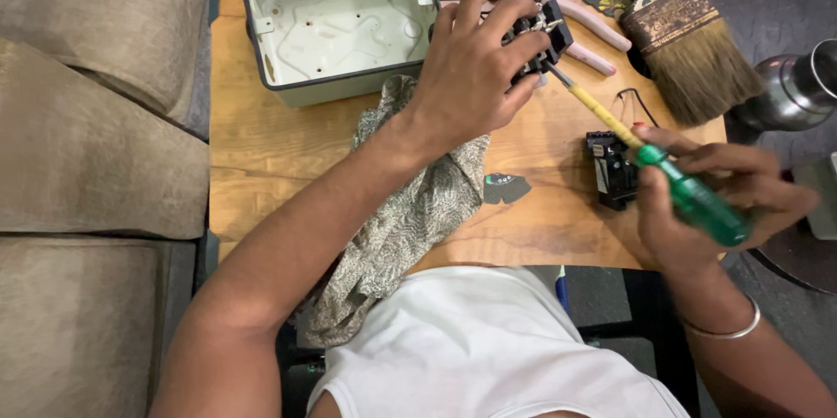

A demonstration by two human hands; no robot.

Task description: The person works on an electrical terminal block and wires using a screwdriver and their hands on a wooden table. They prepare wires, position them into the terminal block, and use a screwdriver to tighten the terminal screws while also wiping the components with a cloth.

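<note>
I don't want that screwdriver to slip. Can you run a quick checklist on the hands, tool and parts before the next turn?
1. Left hand grips the small black part: ok.
2. Right hand wraps the green-handled screwdriver: ok.
3. Tip reaches the black part: ok; seated in a screw: cannot tell.
4. Part braced on the wooden table: not ok, held above it.
5. Second black part lies close under the shaft: not ok.
</note>
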